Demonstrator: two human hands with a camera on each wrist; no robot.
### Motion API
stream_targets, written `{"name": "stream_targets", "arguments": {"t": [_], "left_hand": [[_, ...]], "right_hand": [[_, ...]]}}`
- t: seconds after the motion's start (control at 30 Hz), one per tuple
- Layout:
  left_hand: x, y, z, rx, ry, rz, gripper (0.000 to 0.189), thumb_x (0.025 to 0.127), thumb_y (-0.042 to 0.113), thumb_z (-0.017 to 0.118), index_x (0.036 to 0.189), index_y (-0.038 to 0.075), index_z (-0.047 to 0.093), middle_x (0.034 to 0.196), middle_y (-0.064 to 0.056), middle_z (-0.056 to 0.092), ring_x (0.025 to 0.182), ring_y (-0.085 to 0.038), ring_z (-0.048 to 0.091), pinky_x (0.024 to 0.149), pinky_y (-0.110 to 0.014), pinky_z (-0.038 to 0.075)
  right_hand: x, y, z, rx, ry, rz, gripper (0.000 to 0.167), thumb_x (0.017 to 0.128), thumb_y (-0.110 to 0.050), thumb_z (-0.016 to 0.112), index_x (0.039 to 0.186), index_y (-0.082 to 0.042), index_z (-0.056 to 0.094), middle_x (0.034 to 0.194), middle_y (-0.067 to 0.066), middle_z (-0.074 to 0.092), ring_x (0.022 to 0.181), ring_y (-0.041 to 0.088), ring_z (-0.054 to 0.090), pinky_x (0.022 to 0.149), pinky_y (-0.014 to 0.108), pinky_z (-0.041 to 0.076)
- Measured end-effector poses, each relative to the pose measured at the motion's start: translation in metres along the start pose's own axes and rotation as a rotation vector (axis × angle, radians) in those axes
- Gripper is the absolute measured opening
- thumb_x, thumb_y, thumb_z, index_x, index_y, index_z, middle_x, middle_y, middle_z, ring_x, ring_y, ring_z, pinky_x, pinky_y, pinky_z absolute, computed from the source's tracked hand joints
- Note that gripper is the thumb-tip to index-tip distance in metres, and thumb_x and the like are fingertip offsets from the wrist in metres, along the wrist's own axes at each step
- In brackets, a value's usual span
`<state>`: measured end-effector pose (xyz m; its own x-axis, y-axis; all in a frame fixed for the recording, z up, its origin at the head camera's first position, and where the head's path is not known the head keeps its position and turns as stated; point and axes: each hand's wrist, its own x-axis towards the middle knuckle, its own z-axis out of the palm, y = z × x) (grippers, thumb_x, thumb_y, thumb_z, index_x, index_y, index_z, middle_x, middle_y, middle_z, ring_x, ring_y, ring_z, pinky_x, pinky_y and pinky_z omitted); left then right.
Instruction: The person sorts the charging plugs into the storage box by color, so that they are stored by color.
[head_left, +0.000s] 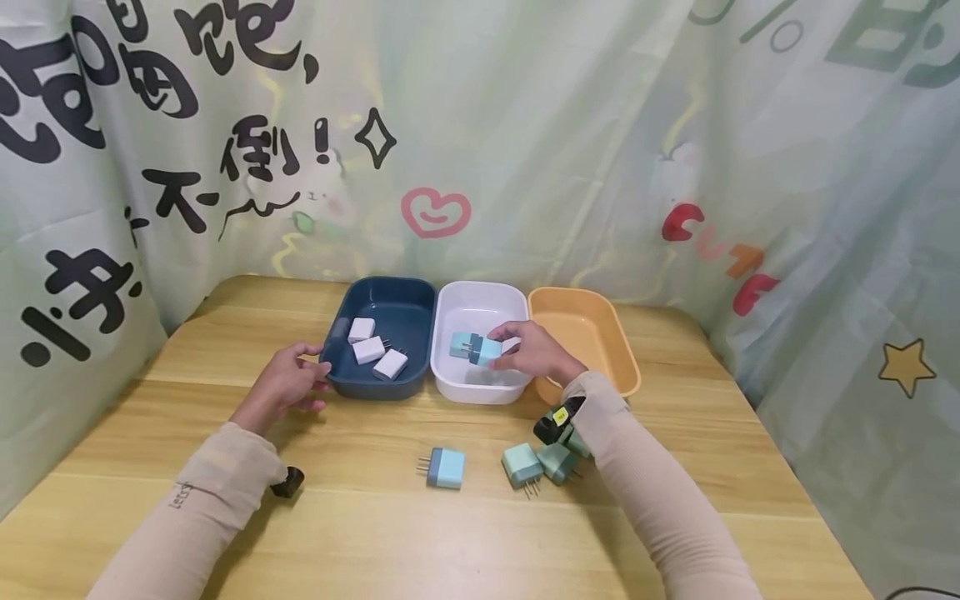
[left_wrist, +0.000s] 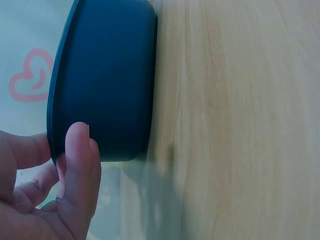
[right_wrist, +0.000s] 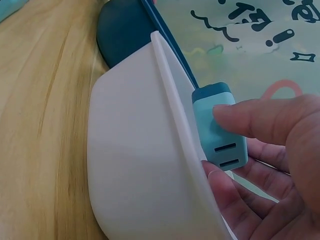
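My right hand [head_left: 531,348] pinches a blue plug-in charger [right_wrist: 220,125] between thumb and fingers over the white bin [head_left: 480,388]. Two port slots face the right wrist camera. Another light-blue charger [head_left: 459,343] lies inside that bin, partly covered by the held one in the head view. With thumb and fingertips, my left hand [head_left: 288,379] grips the near left rim of the dark blue bin [left_wrist: 107,85]. Several white chargers [head_left: 368,350] lie in the dark blue bin.
A yellow bin [head_left: 626,367] stands right of the white one, the three in a row. In front, a blue charger [head_left: 447,468] lies on the wooden table [head_left: 360,533]. Several green chargers [head_left: 521,464] sit to its right, partly behind the right sleeve. A printed curtain [head_left: 525,167] hangs behind.
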<state>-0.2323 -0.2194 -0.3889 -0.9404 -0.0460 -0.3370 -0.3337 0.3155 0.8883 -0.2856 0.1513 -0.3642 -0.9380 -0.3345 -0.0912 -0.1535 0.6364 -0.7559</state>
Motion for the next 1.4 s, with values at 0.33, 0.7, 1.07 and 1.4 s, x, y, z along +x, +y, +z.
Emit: {"name": "stream_targets", "arguments": {"t": [0.33, 0.7, 1.07, 1.4], "left_hand": [[0.001, 0.000, -0.001, -0.002, 0.004, 0.001, 0.051, 0.102, 0.009, 0.047, 0.150, 0.003, 0.028, 0.117, -0.022, 0.049, 0.090, -0.028, 0.059, 0.066, -0.038, 0.059], [0.003, -0.001, -0.001, -0.003, 0.001, 0.001, 0.051, 0.102, 0.009, 0.048, 0.149, 0.003, 0.029, 0.116, -0.022, 0.049, 0.091, -0.029, 0.059, 0.066, -0.038, 0.059], [0.004, -0.003, -0.001, 0.001, -0.003, -0.002, 0.050, 0.102, 0.009, 0.047, 0.149, 0.003, 0.029, 0.116, -0.022, 0.049, 0.092, -0.030, 0.059, 0.067, -0.038, 0.059], [0.004, -0.004, -0.002, -0.008, 0.000, -0.001, 0.051, 0.102, 0.010, 0.047, 0.150, 0.003, 0.028, 0.118, -0.022, 0.048, 0.090, -0.027, 0.060, 0.067, -0.038, 0.059]], "right_hand": [[0.010, 0.006, -0.001, -0.005, 0.020, -0.026, 0.041, 0.079, -0.011, 0.081, 0.115, -0.005, 0.065, 0.114, 0.011, 0.061, 0.092, 0.025, 0.065, 0.089, 0.038, 0.051], [0.017, 0.004, -0.005, -0.040, 0.033, 0.006, 0.037, 0.081, -0.014, 0.080, 0.114, -0.006, 0.065, 0.113, 0.010, 0.061, 0.101, 0.026, 0.057, 0.090, 0.038, 0.048], [0.017, 0.003, -0.009, 0.026, 0.048, 0.001, 0.031, 0.088, -0.010, 0.072, 0.114, 0.003, 0.063, 0.109, 0.013, 0.062, 0.095, 0.027, 0.063, 0.083, 0.035, 0.055], [0.000, 0.001, -0.010, -0.004, 0.001, -0.035, 0.032, 0.088, -0.010, 0.070, 0.118, 0.000, 0.063, 0.116, 0.012, 0.061, 0.101, 0.029, 0.061, 0.088, 0.040, 0.054]]}}
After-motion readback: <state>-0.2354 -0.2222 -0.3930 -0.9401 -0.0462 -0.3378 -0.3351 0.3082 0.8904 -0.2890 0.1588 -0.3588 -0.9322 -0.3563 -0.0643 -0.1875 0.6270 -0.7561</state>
